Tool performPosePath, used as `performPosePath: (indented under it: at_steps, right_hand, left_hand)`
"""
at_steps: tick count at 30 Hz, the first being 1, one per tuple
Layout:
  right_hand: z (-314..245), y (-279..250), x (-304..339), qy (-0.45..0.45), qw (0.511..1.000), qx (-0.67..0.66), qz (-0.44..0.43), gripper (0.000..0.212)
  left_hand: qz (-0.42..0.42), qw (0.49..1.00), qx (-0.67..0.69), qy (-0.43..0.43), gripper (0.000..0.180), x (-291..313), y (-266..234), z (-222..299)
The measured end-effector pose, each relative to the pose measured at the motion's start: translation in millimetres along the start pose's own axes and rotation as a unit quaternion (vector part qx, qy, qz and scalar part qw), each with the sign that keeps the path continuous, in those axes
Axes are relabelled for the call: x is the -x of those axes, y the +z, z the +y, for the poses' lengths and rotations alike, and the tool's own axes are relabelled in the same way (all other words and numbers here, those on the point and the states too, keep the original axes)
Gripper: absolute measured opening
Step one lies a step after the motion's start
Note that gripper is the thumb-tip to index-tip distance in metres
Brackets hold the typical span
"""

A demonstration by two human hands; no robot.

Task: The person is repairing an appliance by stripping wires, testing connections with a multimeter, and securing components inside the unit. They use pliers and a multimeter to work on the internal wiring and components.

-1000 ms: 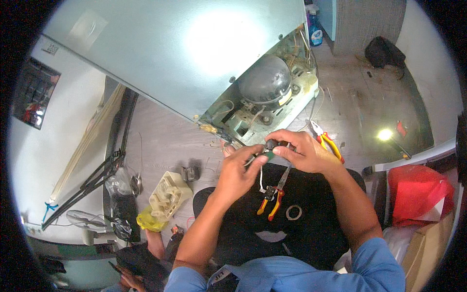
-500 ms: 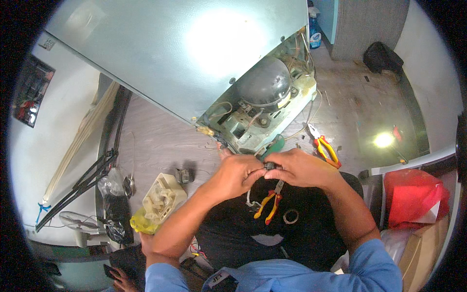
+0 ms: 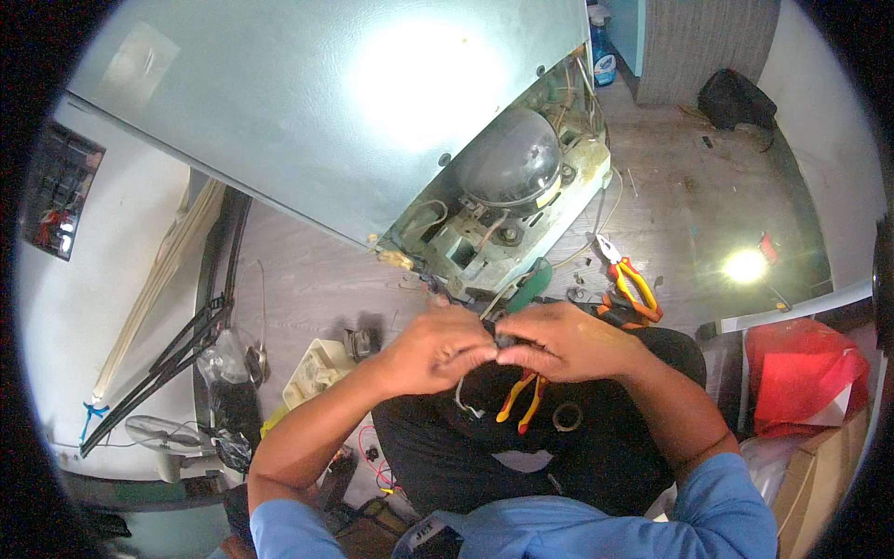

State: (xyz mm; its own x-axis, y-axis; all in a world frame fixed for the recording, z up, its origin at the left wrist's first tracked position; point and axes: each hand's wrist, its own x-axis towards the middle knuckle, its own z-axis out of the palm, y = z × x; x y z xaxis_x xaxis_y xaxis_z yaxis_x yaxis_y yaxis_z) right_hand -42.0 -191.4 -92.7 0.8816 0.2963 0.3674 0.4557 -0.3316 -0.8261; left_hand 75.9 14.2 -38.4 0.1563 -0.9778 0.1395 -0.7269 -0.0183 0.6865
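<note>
Head view: vs 0.5 s ago, both hands sit slightly lower and tighter together over the lap; a second ago they were higher, nearer the compressor bay, with the small part more exposed. Red-and-yellow pliers on the lap haven't moved.

Left hand [image 3: 430,349]: forearm comes in from lower left, wrist bent inward, knuckles up. Fingers curled closed, tips pinching a small dark part [image 3: 504,341] at the meeting point of both hands.

Right hand [image 3: 568,340]: forearm from lower right, blue sleeve at the elbow. Fingers also curled shut on the same part, thumb side facing the left hand. Fingertips of both hands touching or nearly so. Part mostly hidden; can't tell its shape.

A thin wire [image 3: 463,401] hangs below the hands. Pliers [image 3: 521,396] lie on the lap just under them, a tape roll [image 3: 565,416] beside. Second pair of pliers [image 3: 629,284] on the floor to the right, near the compressor [image 3: 512,168] in the appliance's open base.
</note>
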Motion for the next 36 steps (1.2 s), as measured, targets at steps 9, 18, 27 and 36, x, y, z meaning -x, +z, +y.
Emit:
performPosePath:
  at_steps: [9,18,27,36]
  right_hand:
    - [-6.0,8.9,-3.8,0.038,0.997,-0.05,0.037,0.029]
    - [-4.8,14.8,-3.9,0.206,0.929,-0.299,-0.077,0.042]
    - [2.7,20.3,-1.7,0.191,0.921,-0.323,-0.108,0.041]
    - [-2.0,8.8,-14.6,0.026,0.999,0.024,0.002,0.042]
  left_hand:
    - [0.007,0.999,-0.028,0.024,0.007,4.4,-6.1,3.6]
    - [0.014,0.974,-0.188,0.128,0.016,-4.6,-8.0,9.9]
    - [0.025,0.979,-0.115,0.164,0.022,2.1,-12.5,-5.8]
    - [-0.034,0.993,0.01,0.108,0.025,8.5,-18.9,-26.6]
